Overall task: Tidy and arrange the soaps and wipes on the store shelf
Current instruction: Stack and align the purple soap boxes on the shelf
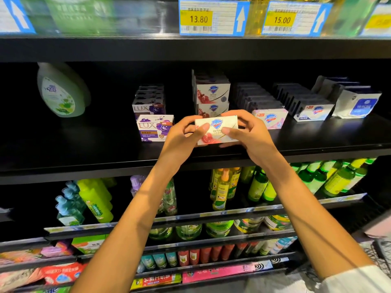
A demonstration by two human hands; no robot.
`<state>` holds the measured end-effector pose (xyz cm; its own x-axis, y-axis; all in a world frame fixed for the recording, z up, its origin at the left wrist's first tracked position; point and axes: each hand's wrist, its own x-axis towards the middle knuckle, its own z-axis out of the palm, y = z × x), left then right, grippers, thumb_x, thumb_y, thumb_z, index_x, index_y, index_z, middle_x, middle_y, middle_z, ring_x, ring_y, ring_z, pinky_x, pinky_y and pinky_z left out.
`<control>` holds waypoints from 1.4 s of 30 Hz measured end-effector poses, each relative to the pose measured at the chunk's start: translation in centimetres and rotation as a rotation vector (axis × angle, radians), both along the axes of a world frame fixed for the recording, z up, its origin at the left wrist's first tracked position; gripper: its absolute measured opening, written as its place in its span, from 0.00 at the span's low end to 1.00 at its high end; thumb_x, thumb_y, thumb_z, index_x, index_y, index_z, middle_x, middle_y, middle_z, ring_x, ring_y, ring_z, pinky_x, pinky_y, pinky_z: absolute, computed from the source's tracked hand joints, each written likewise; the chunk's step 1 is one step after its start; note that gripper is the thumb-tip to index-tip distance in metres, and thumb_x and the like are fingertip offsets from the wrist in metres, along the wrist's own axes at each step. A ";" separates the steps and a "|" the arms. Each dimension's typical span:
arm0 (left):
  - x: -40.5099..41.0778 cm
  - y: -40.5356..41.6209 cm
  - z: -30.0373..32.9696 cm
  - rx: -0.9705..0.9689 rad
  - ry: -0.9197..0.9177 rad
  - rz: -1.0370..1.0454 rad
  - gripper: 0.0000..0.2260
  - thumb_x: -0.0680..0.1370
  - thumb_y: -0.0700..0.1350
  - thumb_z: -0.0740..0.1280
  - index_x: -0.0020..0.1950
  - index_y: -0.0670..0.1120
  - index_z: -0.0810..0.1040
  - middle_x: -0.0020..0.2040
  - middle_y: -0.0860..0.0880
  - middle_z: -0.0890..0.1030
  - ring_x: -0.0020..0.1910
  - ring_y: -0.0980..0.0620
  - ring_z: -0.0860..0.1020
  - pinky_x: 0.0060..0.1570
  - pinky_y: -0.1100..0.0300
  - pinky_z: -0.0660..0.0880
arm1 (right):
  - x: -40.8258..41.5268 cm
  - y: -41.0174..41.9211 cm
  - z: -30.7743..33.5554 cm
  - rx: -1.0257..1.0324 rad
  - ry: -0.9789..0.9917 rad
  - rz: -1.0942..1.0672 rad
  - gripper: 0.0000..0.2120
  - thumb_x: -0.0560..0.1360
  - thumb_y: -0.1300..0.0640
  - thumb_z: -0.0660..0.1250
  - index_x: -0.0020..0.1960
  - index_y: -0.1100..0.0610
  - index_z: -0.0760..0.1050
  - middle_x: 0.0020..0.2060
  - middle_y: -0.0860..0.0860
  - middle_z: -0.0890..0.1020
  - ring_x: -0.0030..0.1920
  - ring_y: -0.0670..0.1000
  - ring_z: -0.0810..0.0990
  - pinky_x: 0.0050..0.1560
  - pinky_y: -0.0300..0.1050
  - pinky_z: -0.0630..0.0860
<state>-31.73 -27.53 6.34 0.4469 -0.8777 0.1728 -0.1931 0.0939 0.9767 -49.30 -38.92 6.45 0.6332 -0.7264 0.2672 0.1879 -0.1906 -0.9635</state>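
Note:
A white Safeguard soap box (pixel 216 127) with a red fruit print is held in both hands just above the front of the black shelf (pixel 84 153). My left hand (pixel 182 137) grips its left end and my right hand (pixel 245 132) grips its right end. Behind it stands a stack of the same Safeguard boxes (pixel 212 94). To the left are purple Lux soap boxes (pixel 153 127). To the right lie a pink Safeguard box (pixel 273 118), a white-blue Safeguard box (pixel 315 113) and a pack of wipes (pixel 357 104).
A white-green refill bottle (pixel 61 89) leans at the shelf's left. Price tags (pixel 211 17) hang on the shelf above. Lower shelves hold green and yellow bottles (pixel 224 187) and flat packets (pixel 218 271). A wire basket (pixel 380 254) is at the lower right.

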 end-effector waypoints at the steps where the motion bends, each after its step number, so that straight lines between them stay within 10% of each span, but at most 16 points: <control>1: -0.1 0.0 0.0 0.001 -0.038 0.014 0.17 0.81 0.50 0.72 0.68 0.49 0.78 0.49 0.54 0.86 0.55 0.56 0.85 0.56 0.46 0.83 | 0.0 0.0 0.0 -0.002 -0.006 -0.007 0.19 0.77 0.67 0.73 0.66 0.62 0.76 0.58 0.57 0.85 0.60 0.59 0.85 0.50 0.59 0.86; 12: 2.8 5.5 -0.5 -0.307 -0.498 0.513 0.11 0.81 0.43 0.72 0.62 0.45 0.82 0.51 0.47 0.81 0.47 0.55 0.79 0.49 0.62 0.78 | -0.1 0.2 -0.1 -0.040 -0.025 -0.068 0.19 0.75 0.68 0.75 0.63 0.56 0.79 0.58 0.53 0.85 0.62 0.55 0.84 0.58 0.54 0.84; 18: 8.1 5.6 -0.4 -0.011 -0.681 0.608 0.28 0.76 0.44 0.76 0.74 0.46 0.72 0.67 0.41 0.69 0.68 0.40 0.68 0.68 0.53 0.67 | 0.2 1.0 0.2 -0.025 -0.028 -0.123 0.20 0.75 0.67 0.75 0.66 0.60 0.77 0.57 0.52 0.86 0.60 0.54 0.85 0.55 0.50 0.85; 24: 10.0 4.8 -1.2 0.055 -0.491 0.370 0.26 0.75 0.43 0.78 0.70 0.50 0.72 0.65 0.46 0.78 0.65 0.47 0.78 0.66 0.48 0.76 | -0.1 2.7 -0.3 -0.002 -0.041 -0.207 0.19 0.76 0.65 0.75 0.65 0.59 0.78 0.57 0.54 0.86 0.59 0.55 0.86 0.58 0.59 0.83; 30: 9.8 5.2 -1.1 -0.062 -0.296 0.324 0.21 0.77 0.35 0.75 0.67 0.44 0.71 0.58 0.46 0.80 0.58 0.52 0.80 0.49 0.68 0.80 | -0.9 5.5 -1.0 0.053 -0.092 -0.278 0.19 0.74 0.65 0.76 0.64 0.60 0.79 0.57 0.57 0.86 0.59 0.59 0.86 0.56 0.65 0.82; 37: 7.9 5.2 -1.0 -0.099 -0.233 0.259 0.20 0.78 0.39 0.76 0.68 0.44 0.76 0.52 0.49 0.81 0.53 0.53 0.82 0.48 0.65 0.78 | -3.7 9.5 -2.1 0.075 -0.152 -0.407 0.21 0.70 0.63 0.79 0.62 0.60 0.80 0.56 0.59 0.86 0.56 0.59 0.86 0.50 0.53 0.83; 42: 2.7 5.3 -1.0 -0.167 -0.095 0.095 0.13 0.78 0.38 0.75 0.60 0.48 0.78 0.50 0.52 0.84 0.51 0.59 0.84 0.44 0.67 0.79 | -8.5 11.5 -3.9 0.083 -0.174 -0.523 0.19 0.71 0.63 0.78 0.61 0.57 0.81 0.58 0.59 0.85 0.56 0.64 0.85 0.58 0.66 0.77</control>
